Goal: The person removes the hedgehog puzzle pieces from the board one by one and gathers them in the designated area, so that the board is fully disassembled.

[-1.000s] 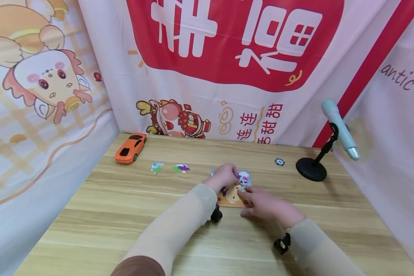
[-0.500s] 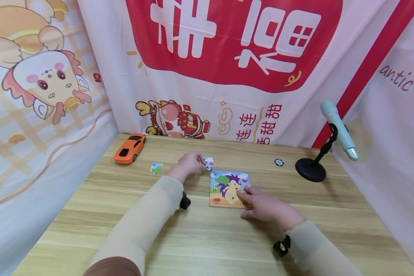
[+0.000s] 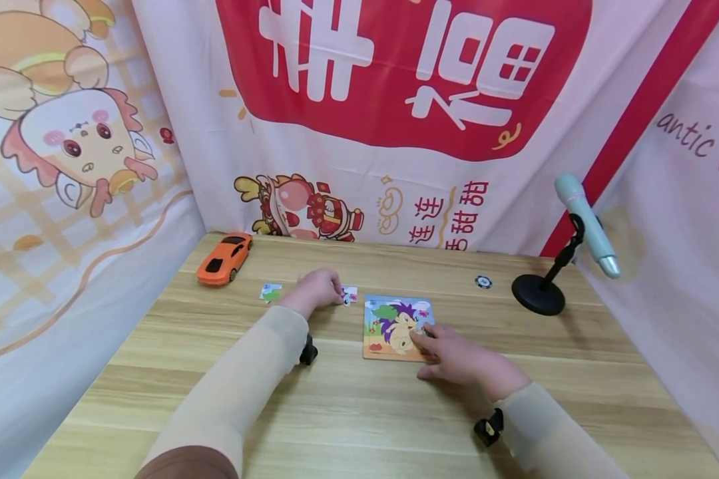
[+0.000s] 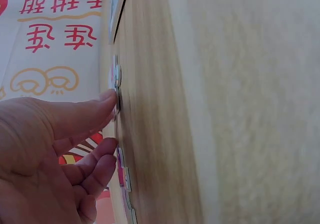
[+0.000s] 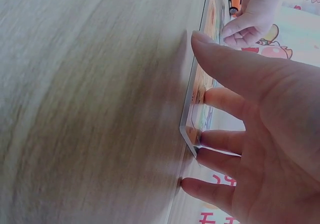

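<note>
Head view: wooden bench [image 3: 359, 412], puzzle board [image 3: 397, 328] at centre.
Right hand [image 3: 455, 359]: fingers spread flat on board's near corner, likely steadying it; gripping nothing.
Left hand [image 3: 314, 290]: fingertips touching loose puzzle piece [image 3: 349, 295] left of board; pinch unclear.
Hidden: more pieces under hand, uncertain.

Orange toy car [image 3: 225, 258], microphone [image 3: 586, 225] — black stand [image 3: 538, 293], poker chip [image 3: 482, 281]
</note>
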Motion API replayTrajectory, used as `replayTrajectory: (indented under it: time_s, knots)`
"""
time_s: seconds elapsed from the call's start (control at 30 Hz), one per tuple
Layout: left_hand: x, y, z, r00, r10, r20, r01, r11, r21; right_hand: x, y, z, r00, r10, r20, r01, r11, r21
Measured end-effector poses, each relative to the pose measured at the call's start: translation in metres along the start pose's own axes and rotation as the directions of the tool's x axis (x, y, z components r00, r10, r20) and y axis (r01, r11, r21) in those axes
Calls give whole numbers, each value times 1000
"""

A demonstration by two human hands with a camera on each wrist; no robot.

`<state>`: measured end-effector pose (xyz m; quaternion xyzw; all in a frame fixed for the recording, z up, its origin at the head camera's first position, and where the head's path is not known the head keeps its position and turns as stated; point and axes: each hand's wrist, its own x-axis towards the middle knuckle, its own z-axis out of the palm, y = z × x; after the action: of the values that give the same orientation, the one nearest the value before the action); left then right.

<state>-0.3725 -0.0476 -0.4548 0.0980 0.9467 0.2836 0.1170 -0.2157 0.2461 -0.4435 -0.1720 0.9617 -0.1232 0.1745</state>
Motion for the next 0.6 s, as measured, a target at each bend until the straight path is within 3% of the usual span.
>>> replayTrajectory:
  time_s: [0.1,0.23,0.4,0.5,0.6]
  knots:
    - [-2,5,2,1000,-1,-17,1,1000,8,0,0,0,1000,-7,-5,7,1000,-1]
    - [-11,20,5,996,89,-23,-88,996,10,1,0,1,1000,2,-4,-2,1000,4]
    - [-28,45,16,977,198,74,-200,979,29,0,0,1,1000,13,8,-13,1000,10]
    - [-37,53,25,970,206,129,-215,975,63,1,0,1,1000,16,11,-16,1000,4]
    - [-42,55,31,970,199,140,-213,973,93,2,0,2,1000,15,7,-15,1000,-1]
